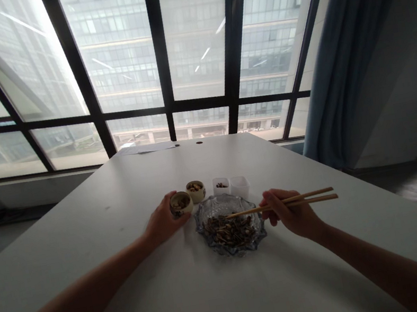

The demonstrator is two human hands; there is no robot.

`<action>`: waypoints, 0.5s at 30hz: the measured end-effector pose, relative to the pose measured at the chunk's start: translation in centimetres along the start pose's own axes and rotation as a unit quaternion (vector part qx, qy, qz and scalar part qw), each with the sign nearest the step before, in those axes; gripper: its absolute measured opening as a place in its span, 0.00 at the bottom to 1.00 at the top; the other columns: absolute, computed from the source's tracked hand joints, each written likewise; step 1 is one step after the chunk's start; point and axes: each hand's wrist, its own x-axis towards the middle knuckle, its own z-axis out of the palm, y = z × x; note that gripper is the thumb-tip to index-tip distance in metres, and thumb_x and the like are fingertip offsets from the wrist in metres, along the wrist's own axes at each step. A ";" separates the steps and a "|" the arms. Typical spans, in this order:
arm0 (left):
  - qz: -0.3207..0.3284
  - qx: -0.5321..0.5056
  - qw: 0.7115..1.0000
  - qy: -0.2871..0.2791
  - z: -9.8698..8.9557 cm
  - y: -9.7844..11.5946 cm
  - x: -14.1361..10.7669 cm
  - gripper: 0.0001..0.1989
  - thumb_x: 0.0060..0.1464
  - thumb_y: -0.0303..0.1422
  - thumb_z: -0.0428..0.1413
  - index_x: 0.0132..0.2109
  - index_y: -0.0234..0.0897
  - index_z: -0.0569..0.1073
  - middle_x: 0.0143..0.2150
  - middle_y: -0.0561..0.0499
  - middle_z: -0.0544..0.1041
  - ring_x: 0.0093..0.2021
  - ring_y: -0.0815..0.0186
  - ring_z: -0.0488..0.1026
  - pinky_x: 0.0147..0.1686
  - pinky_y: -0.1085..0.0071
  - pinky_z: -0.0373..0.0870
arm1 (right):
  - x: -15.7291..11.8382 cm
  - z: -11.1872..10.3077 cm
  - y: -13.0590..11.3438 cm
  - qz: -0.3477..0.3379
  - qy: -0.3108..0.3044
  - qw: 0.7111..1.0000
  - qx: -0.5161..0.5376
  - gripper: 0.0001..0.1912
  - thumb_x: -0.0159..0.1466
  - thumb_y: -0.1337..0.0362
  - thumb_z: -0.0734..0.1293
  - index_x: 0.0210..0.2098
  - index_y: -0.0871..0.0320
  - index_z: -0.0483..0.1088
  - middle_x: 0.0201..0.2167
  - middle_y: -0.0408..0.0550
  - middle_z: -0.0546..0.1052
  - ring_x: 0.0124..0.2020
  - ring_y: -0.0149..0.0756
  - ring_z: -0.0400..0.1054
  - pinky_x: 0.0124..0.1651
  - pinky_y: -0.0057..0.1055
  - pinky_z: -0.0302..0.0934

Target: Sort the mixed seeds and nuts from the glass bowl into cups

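My left hand (165, 220) is closed around the side of a small cream cup (184, 210) with brownish dried bits inside. In my right hand (289, 215) is a pair of wooden chopsticks (308, 197), their tips reaching into a clear glass bowl (212, 208) with a wavy rim. A heap of dark, slender dried pieces (228, 232) fills the near part of that bowl; I cannot make out their kind. Whether the chopstick tips pinch a piece is too small to tell.
Behind the glass bowl stand a second cream cup (196, 194) with light brown pieces, a white square cup (221, 186) with a few dark bits, and another white cup (240, 187). Papers (150, 148) lie at the far table edge. A blue curtain (333, 75) hangs at right.
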 end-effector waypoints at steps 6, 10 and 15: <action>0.016 0.014 1.000 -0.003 -0.1 0.2 0.0 0.36 0.51 0.45 0.63 0.63 0.39 0.62 0.58 0.38 0.76 0.57 0.48 0.76 0.54 0.53 0.74 | 1.0 0.4 1.1 0.116 0.081 0.979 0.148 0.31 0.51 0.35 0.74 0.22 0.60 0.74 0.13 0.48 0.75 0.10 0.30 0.63 0.12 0.25 0.58; 0.043 0.042 0.998 -0.005 -0.2 0.7 -0.2 0.36 0.52 0.45 0.62 0.64 0.40 0.61 0.61 0.39 0.74 0.58 0.47 0.75 0.56 0.52 0.73 | 1.5 0.4 1.9 0.206 0.100 0.941 0.247 0.27 0.49 0.42 0.78 0.21 0.61 0.73 0.13 0.48 0.75 0.12 0.29 0.64 0.12 0.23 0.58; 0.052 0.057 0.997 -0.003 -0.2 0.8 -0.3 0.36 0.51 0.45 0.61 0.64 0.40 0.61 0.61 0.39 0.74 0.57 0.47 0.75 0.55 0.53 0.74 | 1.6 0.2 2.3 0.241 0.109 0.925 0.272 0.23 0.56 0.48 0.76 0.22 0.62 0.72 0.14 0.47 0.74 0.13 0.28 0.64 0.13 0.21 0.58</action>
